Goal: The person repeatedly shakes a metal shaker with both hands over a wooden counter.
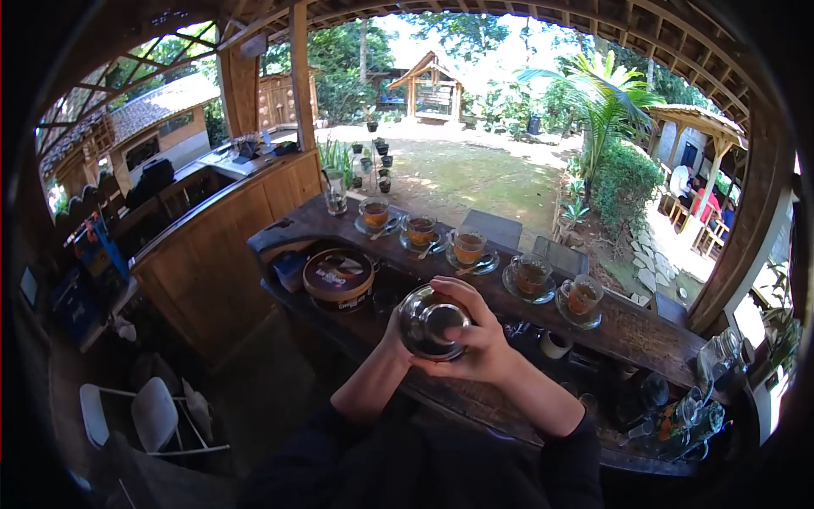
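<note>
Both hands hold a round, shiny container (431,318) in front of the chest, with its lid or end facing up toward the camera. My left hand (392,349) wraps its left side, mostly hidden behind it. The fingers of my right hand (482,339) curl round its top and right side, the thumb lying across its face. Beyond it, several glass cups of amber drink on saucers stand in a row on the dark wooden counter (640,335); one cup (468,247) is nearest. A round tub (339,276) with a brown lid sits to the left.
An empty-looking glass (336,193) stands at the counter's far left end. Glass jars (721,356) and glassware crowd the right end. White folding chairs (154,414) are at lower left, beside a wooden cabinet (220,254). People in the distance sit under a shelter at right.
</note>
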Demonstrator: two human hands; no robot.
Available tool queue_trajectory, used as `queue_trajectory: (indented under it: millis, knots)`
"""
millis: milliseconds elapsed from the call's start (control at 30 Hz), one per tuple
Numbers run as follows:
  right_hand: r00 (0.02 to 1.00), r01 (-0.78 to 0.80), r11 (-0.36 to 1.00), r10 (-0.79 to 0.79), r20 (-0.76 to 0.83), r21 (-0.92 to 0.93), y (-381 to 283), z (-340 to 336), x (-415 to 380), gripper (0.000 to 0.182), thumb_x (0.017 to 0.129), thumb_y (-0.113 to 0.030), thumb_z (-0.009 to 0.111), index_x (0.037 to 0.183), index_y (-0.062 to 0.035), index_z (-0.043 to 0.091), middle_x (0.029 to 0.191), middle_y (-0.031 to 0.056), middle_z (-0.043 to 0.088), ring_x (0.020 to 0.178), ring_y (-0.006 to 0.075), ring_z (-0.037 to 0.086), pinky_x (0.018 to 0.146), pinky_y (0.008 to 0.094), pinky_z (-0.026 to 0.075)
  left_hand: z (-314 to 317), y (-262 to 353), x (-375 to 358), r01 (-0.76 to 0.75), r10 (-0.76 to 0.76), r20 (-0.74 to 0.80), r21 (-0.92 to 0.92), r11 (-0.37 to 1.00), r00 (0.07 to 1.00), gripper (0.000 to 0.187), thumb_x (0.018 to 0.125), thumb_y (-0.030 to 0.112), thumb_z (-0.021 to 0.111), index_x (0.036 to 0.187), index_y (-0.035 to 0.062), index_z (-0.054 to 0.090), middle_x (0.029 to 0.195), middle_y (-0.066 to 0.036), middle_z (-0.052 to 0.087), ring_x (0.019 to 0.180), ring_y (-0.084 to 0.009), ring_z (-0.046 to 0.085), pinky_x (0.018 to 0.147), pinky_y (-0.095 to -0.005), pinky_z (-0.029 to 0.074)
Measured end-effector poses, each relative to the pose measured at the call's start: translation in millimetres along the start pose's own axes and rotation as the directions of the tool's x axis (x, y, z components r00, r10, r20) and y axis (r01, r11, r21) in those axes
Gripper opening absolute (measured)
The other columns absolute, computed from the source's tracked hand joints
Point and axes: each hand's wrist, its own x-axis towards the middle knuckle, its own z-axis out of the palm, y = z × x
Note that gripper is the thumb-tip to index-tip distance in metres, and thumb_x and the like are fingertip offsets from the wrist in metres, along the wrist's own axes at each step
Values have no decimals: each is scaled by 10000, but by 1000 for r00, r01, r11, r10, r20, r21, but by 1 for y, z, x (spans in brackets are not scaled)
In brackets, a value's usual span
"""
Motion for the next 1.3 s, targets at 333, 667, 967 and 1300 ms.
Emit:
queue_trajectory:
  millis: [333, 667, 967, 1300]
  knots:
    - [979, 28, 997, -43, 199, 77, -57, -44, 25, 461, 703, -359, 727, 1115, -235, 561, 1230, 96, 520, 1072, 375, 542, 875, 523, 451, 79, -9, 3, 141, -159, 173, 115, 983, 972, 392, 849, 415, 538, 1011, 59, 561, 1004, -138, 535, 886, -297, 595, 752, -389, 529]
    - [810, 433, 901, -376, 451, -28, -134, -76, 25, 319, 776, -404, 609, 1046, -239, 565, 1241, 35, 522, 1108, 369, 528, 895, 557, 416, 105, -67, 13, -106, -117, 716, 259, 960, 688, 487, 924, 451, 365, 1135, 66, 575, 958, -172, 521, 797, -371, 586, 657, -410, 516]
    - [917, -286, 932, 198, -346, -224, -126, -178, -71, 894, 569, -169, 876, 1281, -163, 335, 1239, 241, 430, 1130, 397, 494, 868, 470, 461, 54, -188, 26, 444, -410, 250, -99, 890, 877, 402, 905, 315, 427, 1195, 49, 507, 1144, -133, 575, 1020, -271, 598, 758, -397, 552]
    - [967, -245, 711, 128, -222, -659, -262, -288, -93, 999, 587, -253, 867, 1337, -308, 210, 1282, 291, 374, 1134, 410, 464, 897, 484, 432, 129, -349, 51, 353, -487, 275, 418, 837, 829, 624, 895, 438, 529, 1359, 71, 329, 1239, -138, 512, 1153, -281, 511, 960, -443, 428]
